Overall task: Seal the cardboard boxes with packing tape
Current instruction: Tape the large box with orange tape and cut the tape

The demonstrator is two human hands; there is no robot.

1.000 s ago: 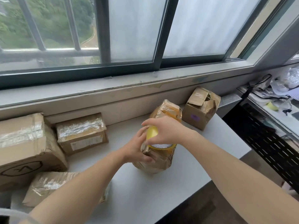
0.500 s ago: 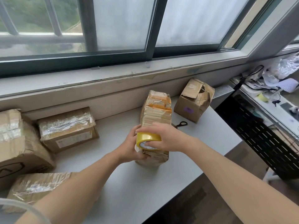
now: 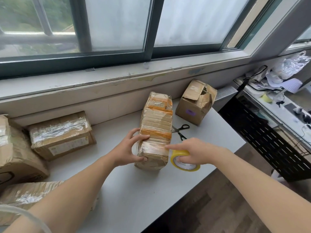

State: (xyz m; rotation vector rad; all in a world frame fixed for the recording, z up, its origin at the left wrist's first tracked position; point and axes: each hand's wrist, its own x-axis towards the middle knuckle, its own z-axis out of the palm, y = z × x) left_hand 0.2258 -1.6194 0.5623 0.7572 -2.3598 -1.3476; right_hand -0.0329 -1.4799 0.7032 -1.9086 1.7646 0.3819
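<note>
Box (image 3: 156, 130): middle of table (image 3: 134, 190), on its narrow side, crumpled, taped in bands.
Left hand (image 3: 127, 148): fingers and thumb clamped round its near left corner.
Right hand (image 3: 190, 152): curled on roll (image 3: 186, 166) just beside it, forefinger out touching its right edge.
Handling: probably light, soft-walled, slick on tape; grip corners.

Both bare forearms are reaching forward. The left hand (image 3: 129, 147) is gripping the near end of a tall tape-wrapped cardboard box (image 3: 156, 121), thumb low, fingers above. The right hand (image 3: 190, 151) is gripping a yellow packing tape roll (image 3: 186, 166), forefinger touching the box.
</note>
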